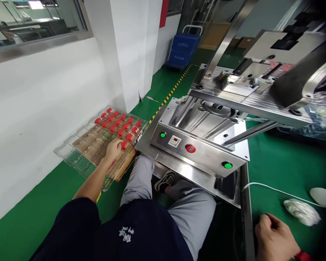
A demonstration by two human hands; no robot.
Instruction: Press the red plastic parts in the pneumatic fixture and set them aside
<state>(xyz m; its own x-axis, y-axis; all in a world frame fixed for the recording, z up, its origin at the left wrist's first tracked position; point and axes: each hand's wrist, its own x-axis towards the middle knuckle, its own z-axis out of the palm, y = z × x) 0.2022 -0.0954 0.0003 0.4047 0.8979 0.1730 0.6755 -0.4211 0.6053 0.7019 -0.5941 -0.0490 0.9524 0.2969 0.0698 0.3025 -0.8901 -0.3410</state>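
Note:
My left hand (114, 150) reaches over a clear plastic tray (67, 145) on my left, its fingers closed around a small red plastic part (124, 145) at the tray's near right side. More red parts (112, 128) sit in rows across the far half of that tray. The pockets on its nearer left side hold no red parts. On the lower right, my right hand (275, 235) is closed with the fingers curled in beside the machine's edge. Whatever may be between those fingers is hidden.
A metal press (217, 108) stands in front of me, with a control panel (190, 146) bearing green buttons and a red one. Its fixture (241, 85) is on the upper plate. A white cable (279, 190) and a crumpled white bundle (302, 212) lie right. Blue crates (183, 50) stand behind.

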